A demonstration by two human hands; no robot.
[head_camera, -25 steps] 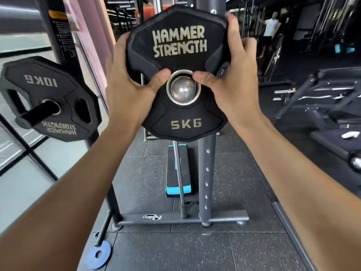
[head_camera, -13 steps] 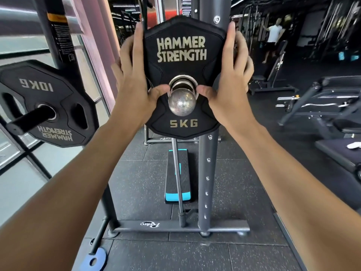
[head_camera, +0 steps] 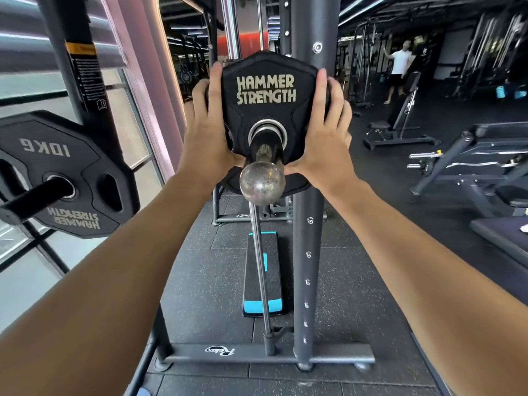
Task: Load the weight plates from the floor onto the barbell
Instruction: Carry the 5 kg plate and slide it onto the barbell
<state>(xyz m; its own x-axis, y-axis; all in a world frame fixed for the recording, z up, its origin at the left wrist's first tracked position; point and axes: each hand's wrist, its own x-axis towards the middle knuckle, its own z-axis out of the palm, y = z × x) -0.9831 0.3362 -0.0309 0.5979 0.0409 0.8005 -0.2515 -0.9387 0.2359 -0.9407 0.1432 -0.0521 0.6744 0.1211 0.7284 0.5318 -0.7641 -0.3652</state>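
The weight plate [head_camera: 267, 110] is matt black with a rubbery look, its lettering a dull pale gold, and a bright metal ring lines its centre hole. Through that ring runs the barbell sleeve [head_camera: 264, 151], dark worn metal ending in a rounded silvery cap, scuffed and tarnished rather than mirror-bright. Behind the plate the upright post [head_camera: 308, 252] is smooth grey painted metal with small shiny studs. Left of the plate, the 10KG plate [head_camera: 57, 172] shows the same matt black coating (a faint sheen on its face), hung on a black peg of satin finish. Below the plate the floor [head_camera: 205, 281] is dark speckled rubber tile, matt and slightly grainy
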